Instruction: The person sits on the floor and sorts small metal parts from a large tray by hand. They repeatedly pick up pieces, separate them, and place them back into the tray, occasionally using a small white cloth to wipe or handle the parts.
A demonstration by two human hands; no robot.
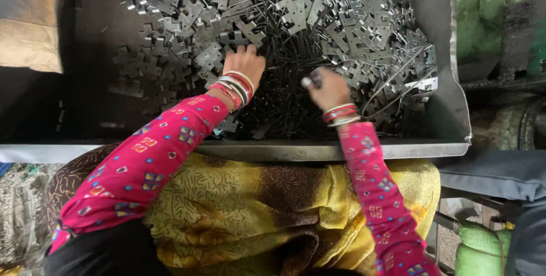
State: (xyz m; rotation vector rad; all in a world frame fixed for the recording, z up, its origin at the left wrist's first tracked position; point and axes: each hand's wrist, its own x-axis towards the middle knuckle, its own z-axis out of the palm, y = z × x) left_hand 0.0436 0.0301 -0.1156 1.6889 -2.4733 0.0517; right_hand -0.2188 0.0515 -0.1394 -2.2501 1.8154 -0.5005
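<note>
A small metalworking workshop, seen from above at a sorting station. A large sheet-metal tray (449, 82), with raised walls and a bent front lip, holds a heap of identical stamped metal plates (341, 20) with notched edges, piled densest toward its far right corner. A mass of thin dark metal pins (284, 94) fills the tray's middle near the front lip. Loose wire (398, 77) lies along the right wall. Green sacks (478, 247) stand below the tray's right corner, and a grimy green machine (495, 20) rises beyond its right wall.
</note>
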